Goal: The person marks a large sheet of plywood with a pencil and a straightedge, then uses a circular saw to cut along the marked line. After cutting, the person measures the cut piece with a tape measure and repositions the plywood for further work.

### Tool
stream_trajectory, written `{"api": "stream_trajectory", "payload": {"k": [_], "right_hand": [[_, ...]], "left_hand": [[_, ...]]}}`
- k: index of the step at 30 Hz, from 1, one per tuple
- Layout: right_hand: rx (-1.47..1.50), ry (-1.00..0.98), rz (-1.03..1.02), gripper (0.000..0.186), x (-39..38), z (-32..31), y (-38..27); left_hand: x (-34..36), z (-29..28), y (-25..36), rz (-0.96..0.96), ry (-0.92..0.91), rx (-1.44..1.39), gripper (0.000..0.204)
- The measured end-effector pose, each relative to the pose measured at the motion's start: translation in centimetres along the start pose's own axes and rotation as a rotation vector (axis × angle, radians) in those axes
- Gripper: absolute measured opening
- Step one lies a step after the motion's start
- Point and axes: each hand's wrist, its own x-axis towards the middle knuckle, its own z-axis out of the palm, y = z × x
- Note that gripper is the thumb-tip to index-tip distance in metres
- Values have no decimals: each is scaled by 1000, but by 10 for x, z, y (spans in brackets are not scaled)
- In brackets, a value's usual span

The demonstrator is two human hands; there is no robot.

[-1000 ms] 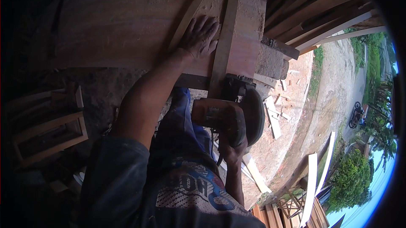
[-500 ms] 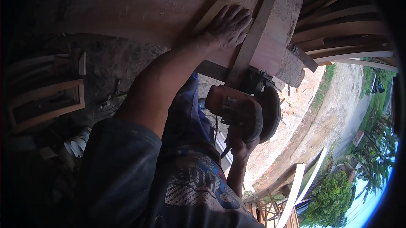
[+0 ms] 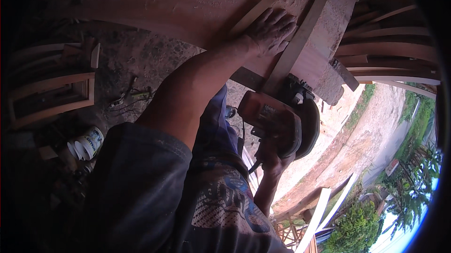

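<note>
My left hand (image 3: 271,31) lies flat with its fingers stretched out on the reddish wooden board (image 3: 188,4). It rests between two long wooden strips, touching or very near the right-hand strip (image 3: 305,32). My right hand (image 3: 277,163) is wrapped round the rear handle of a circular saw (image 3: 270,114), which has a dull reddish motor housing and a round dark guard. The front of the saw is at the near end of that strip. Its blade and the exact cutting spot are hidden. A dark cord hangs by the handle.
Curved wooden pieces (image 3: 390,42) are stacked at the far right. Sawdust covers the board's right end. A wooden frame (image 3: 51,100) and a white bucket (image 3: 91,140) stand on the left. Pale ground (image 3: 347,131) and a tree (image 3: 354,227) lie outside to the right.
The view has shifted, so the board, hands and saw appear slightly farther right. Both hands keep their places on the board and the saw. Any saw movement along the strip is too small to tell.
</note>
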Motion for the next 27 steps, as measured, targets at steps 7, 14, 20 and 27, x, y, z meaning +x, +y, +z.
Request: {"api": "stream_trajectory", "payload": {"k": [7, 14, 20, 27], "right_hand": [[-10, 6, 26, 41, 2, 1, -5], [-7, -1, 11, 45, 12, 2, -6], [22, -17, 13, 44, 15, 8, -19], [13, 2, 59, 25, 22, 13, -31]], "left_hand": [[-1, -8, 0, -8, -47, 20, 63], [1, -8, 1, -15, -74, 10, 64], [0, -6, 0, -6, -23, -15, 65], [1, -10, -1, 26, -9, -81, 67]]}}
